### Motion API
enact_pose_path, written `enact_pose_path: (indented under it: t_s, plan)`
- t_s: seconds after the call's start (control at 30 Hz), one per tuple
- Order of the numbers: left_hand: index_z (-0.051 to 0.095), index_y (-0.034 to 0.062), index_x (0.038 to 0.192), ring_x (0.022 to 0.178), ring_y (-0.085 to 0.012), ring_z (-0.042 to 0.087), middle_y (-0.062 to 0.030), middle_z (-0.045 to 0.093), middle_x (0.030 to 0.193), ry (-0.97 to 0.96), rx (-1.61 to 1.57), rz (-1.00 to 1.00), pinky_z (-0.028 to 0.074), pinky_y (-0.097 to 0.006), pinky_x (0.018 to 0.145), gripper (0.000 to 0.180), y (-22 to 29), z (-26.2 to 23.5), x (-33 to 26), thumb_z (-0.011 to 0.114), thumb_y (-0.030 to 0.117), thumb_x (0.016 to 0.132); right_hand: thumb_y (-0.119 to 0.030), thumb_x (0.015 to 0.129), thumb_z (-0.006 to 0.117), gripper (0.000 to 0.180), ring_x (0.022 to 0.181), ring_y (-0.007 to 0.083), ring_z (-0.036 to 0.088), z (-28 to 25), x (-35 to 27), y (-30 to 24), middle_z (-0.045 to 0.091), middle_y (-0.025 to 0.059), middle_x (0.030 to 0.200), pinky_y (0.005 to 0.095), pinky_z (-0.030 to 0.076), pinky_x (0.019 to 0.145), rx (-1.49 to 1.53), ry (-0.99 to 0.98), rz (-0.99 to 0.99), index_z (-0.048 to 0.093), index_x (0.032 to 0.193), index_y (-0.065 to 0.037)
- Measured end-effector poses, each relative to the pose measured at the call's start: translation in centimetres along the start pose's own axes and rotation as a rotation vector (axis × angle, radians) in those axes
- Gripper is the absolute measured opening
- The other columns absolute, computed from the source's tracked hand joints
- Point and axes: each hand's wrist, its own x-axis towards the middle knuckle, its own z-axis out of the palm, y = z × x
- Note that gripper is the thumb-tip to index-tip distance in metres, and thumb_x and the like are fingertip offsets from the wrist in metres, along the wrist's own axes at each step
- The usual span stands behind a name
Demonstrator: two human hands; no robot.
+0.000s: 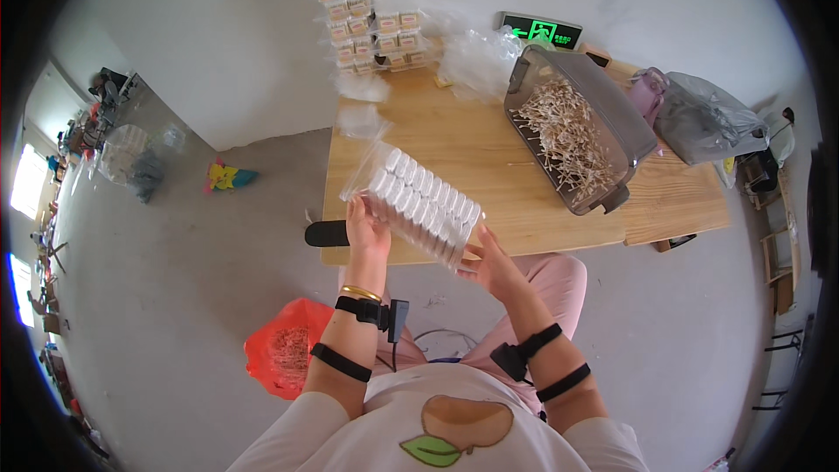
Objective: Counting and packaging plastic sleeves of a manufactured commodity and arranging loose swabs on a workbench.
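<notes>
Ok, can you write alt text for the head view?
The left hand and right hand hold a clear plastic bag of white bundles over a wooden table. A grey bin of loose thin sticks stands at right, stacked packs at back left; below left is an open red bag.

The wooden table (454, 127) bears stacked packs (350, 29), top centre, and a grey bin (612, 105), upper right; the floor (197, 271), left, a yellow-and-blue bundle (231, 177).

Forearms (551, 363) forward, left hand (369, 229) and right hand (498, 267) apart, fingers (472, 264) bent
</notes>
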Motion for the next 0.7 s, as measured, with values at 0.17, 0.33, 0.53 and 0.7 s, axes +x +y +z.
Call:
enact_pose_path:
  t_s: [0.17,0.33,0.53,0.7]
  plan:
    - [0.06,0.0128,0.12,0.107,-0.0154,0.06,-0.0002,0.064,0.114,-0.104,0.219,-0.128,0.047,-0.034,0.096,0.018,-1.7,-4.4,-3.1,0.058,0.018,0.102,-0.035,0.098,0.067,0.075,0.106,0.0169,0.058,-3.3,5.4,3.7,0.057,0.0106,0.127,0.0332,0.046,0.09,-0.284,0.212,-0.305,0.025,0.155,-0.011]
    - [0.052,0.0135,0.142,0.122,-0.0119,0.054,0.0015,0.059,0.13,-0.243,0.821,-0.28,0.042,-0.036,0.107,0.045,-0.6,-9.7,-6.0,0.054,0.003,0.098,-0.023,0.096,0.07,0.064,0.095,0.0121,0.058,-6.0,7.1,3.1,0.06,0.0074,0.119,0.024,0.047,0.083,-0.395,0.136,-0.581,0.038,0.149,-0.004]
    - [0.047,-0.0015,0.143,0.124,-0.0138,0.054,-0.0058,0.059,0.134,-0.431,1.115,-0.262,0.038,-0.032,0.11,0.05,2.4,-8.9,-7.2,0.058,0.017,0.097,-0.023,0.095,0.07,0.057,0.11,0.0175,0.057,-7.5,7.1,3.9,0.059,0.0128,0.126,0.0326,0.047,0.093,-0.588,0.224,-0.583,0.046,0.143,-0.002]
    - [0.057,-0.0011,0.131,0.094,-0.0139,0.066,-0.0083,0.069,0.101,-0.421,1.363,-0.268,0.051,-0.031,0.081,0.057,3.4,-5.7,-3.0,0.06,0.047,0.099,-0.03,0.097,0.067,0.052,0.119,0.0281,0.054,-7.7,7.7,3.7,0.057,0.02,0.129,0.0392,0.044,0.099,-0.758,0.315,-0.635,0.051,0.138,-0.003]
